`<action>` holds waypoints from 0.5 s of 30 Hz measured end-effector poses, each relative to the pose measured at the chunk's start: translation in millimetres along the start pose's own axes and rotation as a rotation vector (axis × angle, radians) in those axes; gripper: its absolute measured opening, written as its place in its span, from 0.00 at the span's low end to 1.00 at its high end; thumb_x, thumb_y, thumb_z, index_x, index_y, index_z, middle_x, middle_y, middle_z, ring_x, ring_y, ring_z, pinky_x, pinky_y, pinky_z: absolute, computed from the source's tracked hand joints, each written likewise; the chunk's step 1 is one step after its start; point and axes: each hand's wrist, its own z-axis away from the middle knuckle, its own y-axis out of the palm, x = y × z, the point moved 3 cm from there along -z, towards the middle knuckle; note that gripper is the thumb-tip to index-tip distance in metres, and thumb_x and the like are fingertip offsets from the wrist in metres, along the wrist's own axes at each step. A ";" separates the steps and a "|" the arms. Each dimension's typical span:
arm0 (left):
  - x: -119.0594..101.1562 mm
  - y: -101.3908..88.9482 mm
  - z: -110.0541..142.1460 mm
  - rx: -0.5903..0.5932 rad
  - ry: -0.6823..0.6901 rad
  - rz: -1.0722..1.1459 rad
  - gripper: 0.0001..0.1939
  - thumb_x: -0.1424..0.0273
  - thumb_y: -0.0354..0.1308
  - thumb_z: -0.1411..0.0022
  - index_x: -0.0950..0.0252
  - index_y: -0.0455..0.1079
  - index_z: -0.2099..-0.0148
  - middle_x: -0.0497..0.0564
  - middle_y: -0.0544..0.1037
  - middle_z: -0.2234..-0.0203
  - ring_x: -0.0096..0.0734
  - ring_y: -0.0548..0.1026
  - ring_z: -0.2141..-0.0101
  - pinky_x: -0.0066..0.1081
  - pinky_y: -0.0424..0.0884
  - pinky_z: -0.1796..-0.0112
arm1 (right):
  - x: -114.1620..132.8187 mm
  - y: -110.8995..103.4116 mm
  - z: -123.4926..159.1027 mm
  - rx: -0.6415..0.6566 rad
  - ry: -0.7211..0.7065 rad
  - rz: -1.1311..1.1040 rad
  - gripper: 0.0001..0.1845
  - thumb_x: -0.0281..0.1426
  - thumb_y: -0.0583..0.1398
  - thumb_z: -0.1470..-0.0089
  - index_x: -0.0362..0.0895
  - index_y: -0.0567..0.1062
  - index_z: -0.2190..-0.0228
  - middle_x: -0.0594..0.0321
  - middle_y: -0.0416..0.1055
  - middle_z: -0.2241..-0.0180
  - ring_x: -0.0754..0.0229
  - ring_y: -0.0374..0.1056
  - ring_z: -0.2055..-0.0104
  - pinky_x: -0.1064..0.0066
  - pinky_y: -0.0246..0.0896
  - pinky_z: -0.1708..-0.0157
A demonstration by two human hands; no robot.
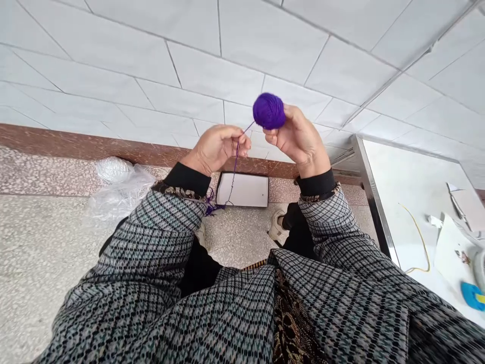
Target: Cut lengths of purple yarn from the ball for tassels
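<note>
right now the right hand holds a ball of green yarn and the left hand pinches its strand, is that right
Not quite: the ball of yarn in the right hand is purple, not green, as the head view shows. The left hand does pinch its strand.

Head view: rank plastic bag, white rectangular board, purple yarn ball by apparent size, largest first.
1. Clear plastic bag
2. White rectangular board
3. Purple yarn ball

The ball is nearest the camera, so its true size relative to the others is unsure.
</note>
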 end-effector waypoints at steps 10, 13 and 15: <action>-4.7 -10.6 -7.5 -0.163 0.327 -0.526 0.14 0.58 0.66 0.22 0.63 0.78 0.57 0.46 0.71 0.76 0.29 0.69 0.71 0.32 0.67 0.65 | 5.0 -6.1 -12.5 -0.163 -0.229 0.361 0.35 0.63 0.75 0.43 0.52 0.73 0.53 0.57 0.74 0.56 0.48 0.75 0.44 0.62 0.80 0.51; -7.6 -0.6 -0.5 -0.030 0.354 -0.760 0.14 0.63 0.62 0.25 0.65 0.83 0.59 0.51 0.79 0.70 0.33 0.75 0.67 0.34 0.70 0.61 | 4.1 -13.8 -19.6 -0.212 -0.305 0.590 0.25 0.55 0.72 0.36 0.53 0.74 0.50 0.58 0.77 0.52 0.49 0.77 0.43 0.65 0.80 0.54; -9.1 5.6 4.8 0.036 0.362 -0.857 0.14 0.64 0.61 0.27 0.66 0.84 0.60 0.52 0.82 0.68 0.35 0.76 0.66 0.34 0.72 0.59 | 0.5 -19.9 -24.5 -0.225 -0.351 0.712 0.17 0.45 0.69 0.32 0.54 0.74 0.48 0.58 0.79 0.49 0.50 0.78 0.44 0.66 0.79 0.54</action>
